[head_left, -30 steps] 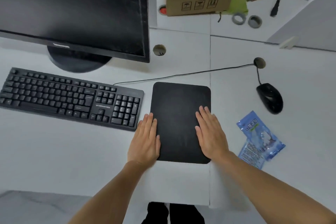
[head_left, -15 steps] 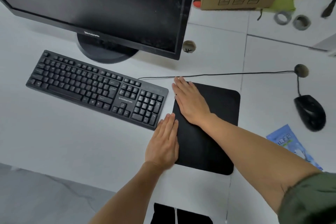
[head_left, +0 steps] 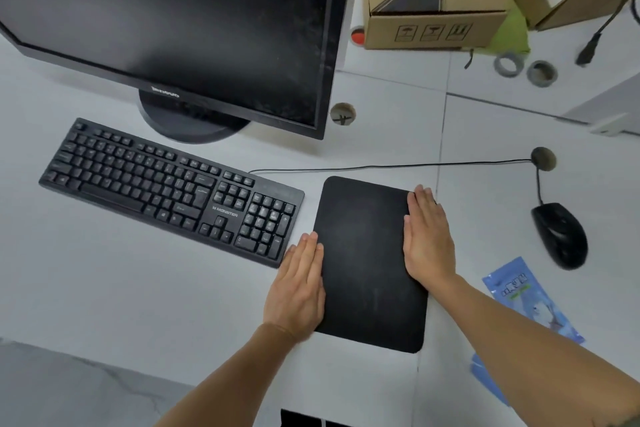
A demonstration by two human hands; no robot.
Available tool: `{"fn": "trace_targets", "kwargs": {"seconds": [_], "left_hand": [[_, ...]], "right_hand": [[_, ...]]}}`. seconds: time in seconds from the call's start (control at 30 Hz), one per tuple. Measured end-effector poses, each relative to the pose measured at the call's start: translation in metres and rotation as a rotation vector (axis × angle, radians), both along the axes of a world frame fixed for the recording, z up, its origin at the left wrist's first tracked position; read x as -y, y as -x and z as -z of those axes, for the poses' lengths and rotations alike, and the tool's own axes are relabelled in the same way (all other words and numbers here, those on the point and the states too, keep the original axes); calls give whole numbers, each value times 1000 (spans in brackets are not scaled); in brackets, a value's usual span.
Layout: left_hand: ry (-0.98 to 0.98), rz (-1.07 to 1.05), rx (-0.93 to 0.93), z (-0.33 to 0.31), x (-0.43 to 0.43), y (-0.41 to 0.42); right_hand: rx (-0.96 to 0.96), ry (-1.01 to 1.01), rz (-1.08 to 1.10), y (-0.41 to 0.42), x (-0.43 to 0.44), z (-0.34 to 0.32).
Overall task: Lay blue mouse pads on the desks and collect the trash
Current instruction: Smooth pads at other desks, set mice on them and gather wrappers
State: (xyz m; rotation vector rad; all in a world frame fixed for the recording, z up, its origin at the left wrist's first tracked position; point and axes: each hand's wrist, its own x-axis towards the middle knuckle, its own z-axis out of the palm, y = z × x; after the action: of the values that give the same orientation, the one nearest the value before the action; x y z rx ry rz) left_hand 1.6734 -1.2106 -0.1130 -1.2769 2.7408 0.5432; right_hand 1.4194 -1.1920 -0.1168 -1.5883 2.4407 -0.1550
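Note:
A dark mouse pad [head_left: 367, 260], black-looking in this light, lies flat on the white desk [head_left: 138, 305] just right of the keyboard. My left hand [head_left: 299, 288] rests flat with straight fingers on the pad's lower left edge. My right hand [head_left: 427, 239] lies flat with straight fingers along the pad's upper right edge. A blue plastic wrapper [head_left: 530, 298] lies on the desk to the right, partly hidden behind my right forearm.
A black keyboard [head_left: 166, 187] and a monitor [head_left: 173, 17] stand to the left. A wired black mouse [head_left: 559, 234] sits right of the pad. Cardboard boxes [head_left: 433, 0], two tape rolls [head_left: 509, 64] and a cable lie at the back. The desk's front edge runs lower left.
My right hand has slid from the pad's upper left corner across to its right edge. My left hand has stayed on the lower left edge. The view has shifted slightly.

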Motion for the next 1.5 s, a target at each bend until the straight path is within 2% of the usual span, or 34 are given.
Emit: {"fn": "trace_targets", "kwargs": {"seconds": [0.2, 0.33, 0.53, 0.87, 1.03, 1.13, 1.33, 1.5], "left_hand": [[-1, -69, 33, -8, 74, 75], [17, -29, 82, -4, 103, 96], [41, -45, 34, 2, 38, 51], [31, 70, 170, 0, -57, -86], [16, -29, 258, -11, -63, -145], [-12, -60, 290, -13, -65, -143], [-23, -56, 321, -12, -64, -143], [-57, -17, 349, -18, -63, -143]], "right_hand": [[-13, 5, 1, 3, 0, 4], [-22, 14, 0, 6, -1, 6], [19, 39, -10, 5, -1, 5], [24, 30, -2, 4, 0, 2], [-85, -13, 10, -6, -1, -3], [-76, -18, -35, -48, -3, -10], [16, -46, -218, -185, -17, -7], [18, -46, -194, -189, -33, -6]]}}
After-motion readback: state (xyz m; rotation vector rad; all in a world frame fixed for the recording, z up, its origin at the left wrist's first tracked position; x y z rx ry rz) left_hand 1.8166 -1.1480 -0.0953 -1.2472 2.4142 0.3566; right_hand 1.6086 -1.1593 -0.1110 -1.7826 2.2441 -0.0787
